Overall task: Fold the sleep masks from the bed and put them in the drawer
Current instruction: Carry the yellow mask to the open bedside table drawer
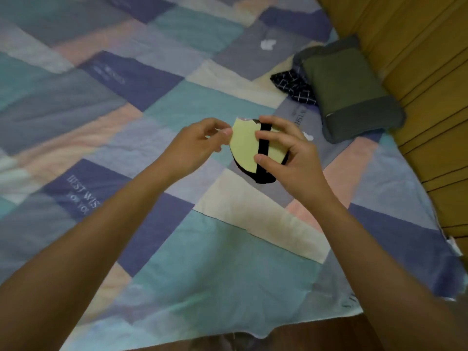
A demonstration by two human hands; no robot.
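Both hands meet just right of the frame's centre, above the bed, and hold one sleep mask [244, 145] between them. The mask is folded over: a pale yellow face shows toward the camera, a black layer shows along its lower edge, and a black strap [263, 153] runs down across the yellow from top to bottom.

The right hand [291, 158] has its grip closed round the mask's right half: fingers curl over the top edge and across the strap, and the thumb presses on the strap near its lower end. The left hand [200, 145] pinches the mask's left edge between thumb and fingertips, its other fingers loosely curled. Both bare forearms reach in from the lower corners of the frame.

The mask is lifted off the quilt [202, 249], a patchwork of teal, navy, grey, pink and cream blocks that fills most of the frame; some navy blocks carry white lettering, too blurred to read in full.

In the upper right of the frame lies a small olive and grey pillow [354, 89], and just to its left, touching it, a dark cloth with a white grid pattern [293, 84]. A small white scrap [268, 43] rests on the quilt near the top. A brown wooden surface [417, 46] with dark lines runs down the right edge of the frame
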